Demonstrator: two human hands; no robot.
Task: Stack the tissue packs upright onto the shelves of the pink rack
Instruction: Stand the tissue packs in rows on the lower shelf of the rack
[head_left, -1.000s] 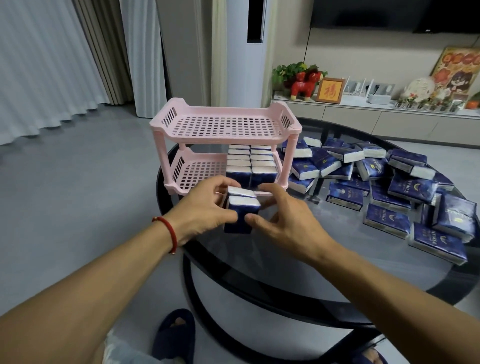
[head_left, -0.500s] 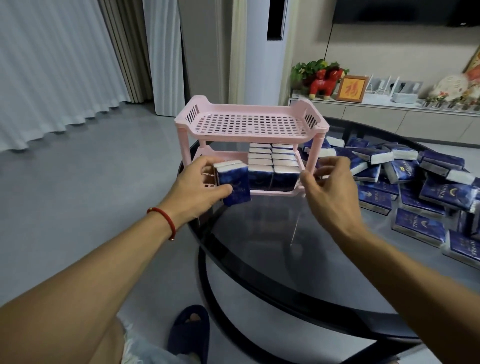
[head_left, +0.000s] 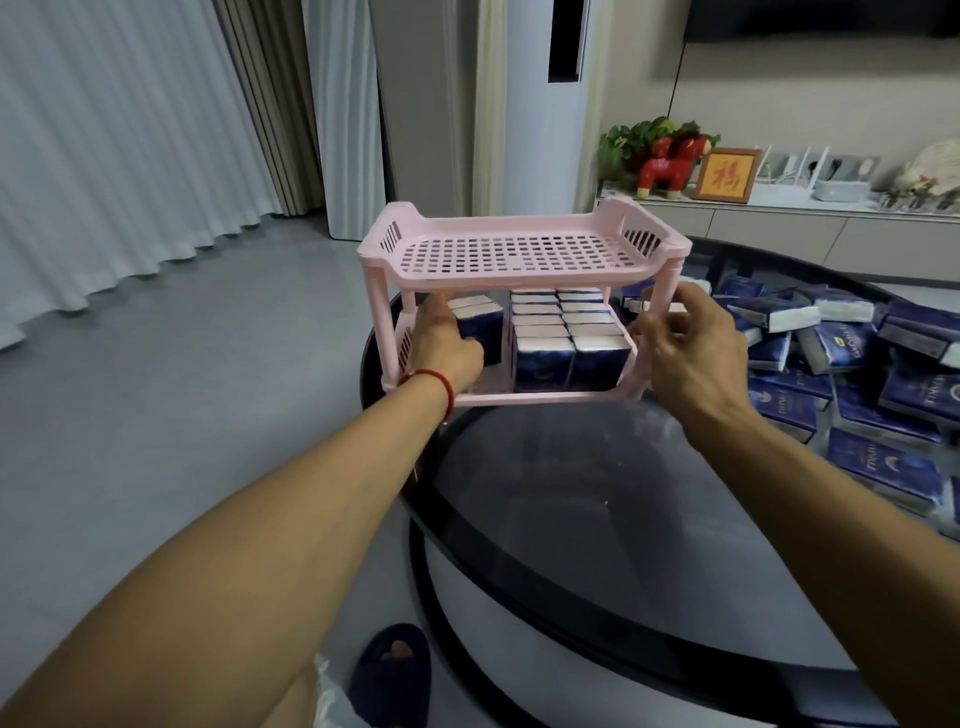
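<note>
Under the top shelf of the pink rack (head_left: 519, 254), mid-frame, my left hand (head_left: 447, 345) grips two upright tissue packs (head_left: 480, 325) on the lower shelf's left side, while my right hand (head_left: 685, 348), fingers loosely curled and holding nothing, hovers beside the rack's right post on the counter (head_left: 571, 493).

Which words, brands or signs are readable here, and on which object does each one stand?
"福": gold character in the framed picture on the sideboard.
"TINALI", uncertain because blurred: print on a loose tissue pack on the table.
Print on the other packs: too blurred to read.
</note>
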